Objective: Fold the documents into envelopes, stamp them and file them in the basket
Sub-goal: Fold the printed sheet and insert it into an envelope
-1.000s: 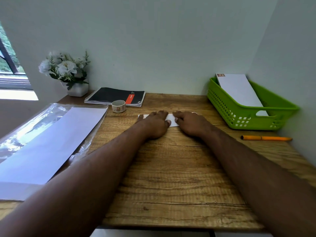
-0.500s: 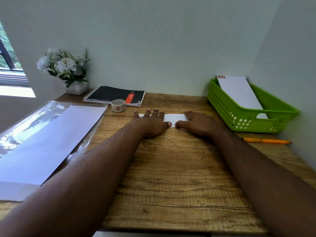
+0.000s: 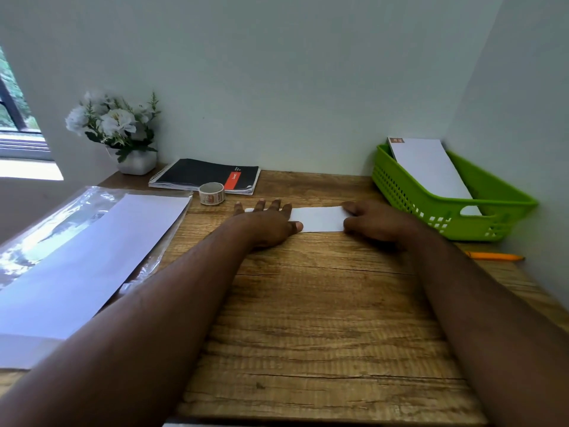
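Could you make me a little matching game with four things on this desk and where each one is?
Things:
1. stamped envelope
2. roll of stamps
3. orange pen
4. folded paper

Places:
A. on the desk just in front of the black notebook
B. flat under both hands
C. leaning in the green basket
D. on the desk on the near side of the basket, by the right wall

Pairs: 1-C, 2-A, 3-D, 4-B

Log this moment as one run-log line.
step: creasing | left hand: flat on folded white paper strip | right hand: pressing its right end | green plastic basket: one stamped white envelope
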A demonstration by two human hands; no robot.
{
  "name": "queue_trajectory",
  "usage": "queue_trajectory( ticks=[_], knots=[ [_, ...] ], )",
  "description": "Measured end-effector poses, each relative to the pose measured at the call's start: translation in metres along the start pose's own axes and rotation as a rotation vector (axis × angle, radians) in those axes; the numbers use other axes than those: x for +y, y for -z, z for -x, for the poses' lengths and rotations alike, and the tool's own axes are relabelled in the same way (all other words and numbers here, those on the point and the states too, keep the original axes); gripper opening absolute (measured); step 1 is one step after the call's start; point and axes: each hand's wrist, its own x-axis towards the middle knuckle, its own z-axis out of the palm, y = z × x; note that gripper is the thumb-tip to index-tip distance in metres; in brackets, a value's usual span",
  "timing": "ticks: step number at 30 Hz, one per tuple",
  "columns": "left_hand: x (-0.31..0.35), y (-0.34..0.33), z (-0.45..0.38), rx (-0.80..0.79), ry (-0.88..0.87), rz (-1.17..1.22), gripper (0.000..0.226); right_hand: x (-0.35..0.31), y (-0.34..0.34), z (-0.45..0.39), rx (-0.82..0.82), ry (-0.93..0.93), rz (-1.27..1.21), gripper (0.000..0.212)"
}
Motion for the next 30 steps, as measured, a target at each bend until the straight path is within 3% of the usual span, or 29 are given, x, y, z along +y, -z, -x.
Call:
queue_trajectory(
  ticks=[3, 6, 10, 14, 20, 25, 27, 30],
  knots=[
    [0.000, 0.000, -0.001, 0.040, -0.020, -0.030, 0.063, 0.002, 0.002, 0.001, 0.084, 0.033, 0.020, 0.027],
    [0.008, -0.004, 0.000, 0.140, -0.082, -0.102, 0.058, -0.014, -0.008, 0.002, 0.242, 0.140, 0.044, 0.043],
    [0.023, -0.013, -0.001, 0.169, -0.149, 0.010, 0.054, -0.035, -0.040, -0.007, 0.169, 0.374, 0.084, 0.040],
    [0.020, -0.014, -0.006, 0.111, -0.107, 0.095, 0.056, -0.034, -0.046, -0.015, 0.163, 0.344, 0.123, 0.026],
    [-0.004, -0.001, 0.002, 0.034, 0.029, 0.051, 0.056, -0.035, -0.047, -0.020, 0.038, 0.214, 0.264, 0.058],
    [-0.031, -0.001, 0.011, -0.026, 0.230, -0.028, 0.055, -0.012, -0.036, -0.016, 0.107, 0.039, 0.291, 0.080],
    [-0.031, 0.003, 0.020, 0.007, 0.274, -0.070, 0.046, -0.013, -0.036, -0.015, 0.127, 0.056, 0.330, 0.081],
    [-0.041, 0.018, 0.032, 0.206, 0.325, -0.012, 0.033, -0.035, -0.038, -0.006, 0.245, 0.160, 0.378, 0.080]
  ],
)
